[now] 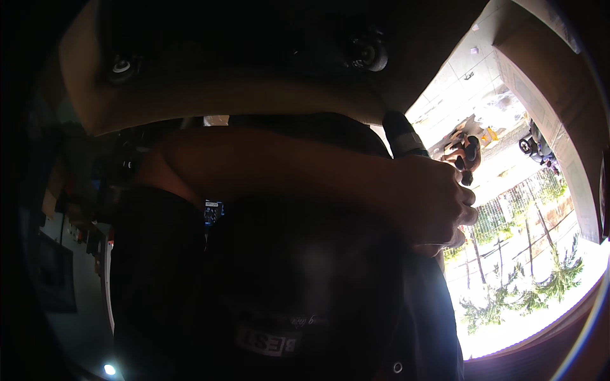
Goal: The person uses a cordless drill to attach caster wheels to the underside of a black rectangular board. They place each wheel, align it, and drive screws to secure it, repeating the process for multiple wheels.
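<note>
Black cylindrical tool handle [401, 134] rises just above our left hand [432, 203], whose fingers are curled closed around its lower end. We cannot see our right hand. Beside the handle, a bright opening [508, 209] shows trees outside.

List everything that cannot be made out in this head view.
- Right hand: nowhere in the head view.
- Dark cylindrical handle: its lower part is hidden inside the left hand, so the kind of tool is unclear.
- Fingers: backlit by outdoor glare, so the grip detail is lost.
- Round fitting overhead: in deep shadow, kind unclear.
- Wall items at the left rim: too dark and small to tell.
</note>
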The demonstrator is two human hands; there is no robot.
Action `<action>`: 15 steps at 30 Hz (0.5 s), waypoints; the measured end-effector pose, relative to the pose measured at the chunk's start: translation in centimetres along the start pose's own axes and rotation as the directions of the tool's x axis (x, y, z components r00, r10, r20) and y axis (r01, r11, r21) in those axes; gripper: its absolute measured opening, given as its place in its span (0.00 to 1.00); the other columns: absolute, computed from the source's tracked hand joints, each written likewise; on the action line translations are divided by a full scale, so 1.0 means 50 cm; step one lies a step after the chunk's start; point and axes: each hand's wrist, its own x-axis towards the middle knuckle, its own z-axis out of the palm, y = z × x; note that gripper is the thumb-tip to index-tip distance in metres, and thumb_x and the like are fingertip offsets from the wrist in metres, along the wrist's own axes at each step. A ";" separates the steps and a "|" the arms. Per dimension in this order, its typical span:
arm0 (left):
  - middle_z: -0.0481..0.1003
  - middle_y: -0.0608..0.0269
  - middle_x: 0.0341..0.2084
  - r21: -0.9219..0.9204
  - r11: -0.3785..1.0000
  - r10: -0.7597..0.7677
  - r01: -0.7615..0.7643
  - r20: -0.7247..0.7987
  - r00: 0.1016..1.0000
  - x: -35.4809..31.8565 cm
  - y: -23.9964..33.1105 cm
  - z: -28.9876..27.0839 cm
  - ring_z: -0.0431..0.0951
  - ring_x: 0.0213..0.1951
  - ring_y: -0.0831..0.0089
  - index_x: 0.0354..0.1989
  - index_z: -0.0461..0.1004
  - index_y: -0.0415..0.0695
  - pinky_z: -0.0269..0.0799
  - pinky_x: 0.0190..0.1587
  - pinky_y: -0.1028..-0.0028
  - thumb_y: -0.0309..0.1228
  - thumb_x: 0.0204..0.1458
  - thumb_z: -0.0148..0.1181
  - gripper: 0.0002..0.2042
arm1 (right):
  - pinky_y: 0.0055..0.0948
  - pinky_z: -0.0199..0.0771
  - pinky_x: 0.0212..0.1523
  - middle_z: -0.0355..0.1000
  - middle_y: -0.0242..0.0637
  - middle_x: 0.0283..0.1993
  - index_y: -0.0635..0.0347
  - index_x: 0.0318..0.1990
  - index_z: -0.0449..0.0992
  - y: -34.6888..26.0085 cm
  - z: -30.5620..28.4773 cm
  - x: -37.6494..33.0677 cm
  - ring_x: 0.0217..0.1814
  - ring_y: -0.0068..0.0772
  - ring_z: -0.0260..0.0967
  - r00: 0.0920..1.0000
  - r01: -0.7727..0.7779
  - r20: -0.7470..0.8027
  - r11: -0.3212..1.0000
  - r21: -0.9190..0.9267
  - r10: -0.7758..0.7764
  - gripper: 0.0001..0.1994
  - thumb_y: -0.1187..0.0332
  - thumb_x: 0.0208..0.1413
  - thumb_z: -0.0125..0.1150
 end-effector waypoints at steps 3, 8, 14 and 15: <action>0.77 0.64 0.39 0.026 0.999 0.032 -0.028 -0.153 0.988 -0.003 0.000 0.010 0.79 0.47 0.67 0.33 0.79 0.51 0.77 0.43 0.61 0.45 0.56 0.62 0.12 | 0.34 0.79 0.40 0.82 0.44 0.39 0.63 0.50 0.80 -0.013 -0.013 -0.002 0.39 0.37 0.82 1.000 0.003 0.011 1.000 -0.014 -0.003 0.16 0.69 0.55 0.69; 0.76 0.64 0.35 0.035 0.999 0.010 -0.001 -0.280 0.960 0.004 0.001 0.052 0.79 0.41 0.67 0.29 0.78 0.47 0.78 0.41 0.61 0.45 0.56 0.62 0.14 | 0.35 0.79 0.39 0.82 0.45 0.38 0.64 0.50 0.80 -0.014 -0.027 0.010 0.38 0.39 0.82 0.999 0.037 0.028 0.999 0.000 -0.037 0.16 0.68 0.54 0.69; 0.77 0.62 0.33 0.208 0.976 0.009 0.067 -0.348 0.938 0.007 0.011 -0.029 0.80 0.38 0.65 0.29 0.81 0.45 0.79 0.37 0.63 0.43 0.53 0.65 0.13 | 0.36 0.78 0.39 0.82 0.46 0.37 0.64 0.49 0.80 0.004 -0.065 0.025 0.37 0.40 0.82 0.982 0.188 0.033 0.982 -0.001 -0.188 0.16 0.67 0.54 0.69; 0.77 0.61 0.33 0.164 0.982 -0.034 0.089 -0.310 0.950 0.010 0.016 -0.039 0.80 0.38 0.65 0.29 0.81 0.45 0.79 0.37 0.63 0.44 0.52 0.66 0.13 | 0.36 0.78 0.39 0.82 0.46 0.37 0.64 0.49 0.80 0.000 -0.074 0.022 0.37 0.40 0.82 0.981 0.194 0.035 0.981 -0.003 -0.193 0.16 0.67 0.54 0.69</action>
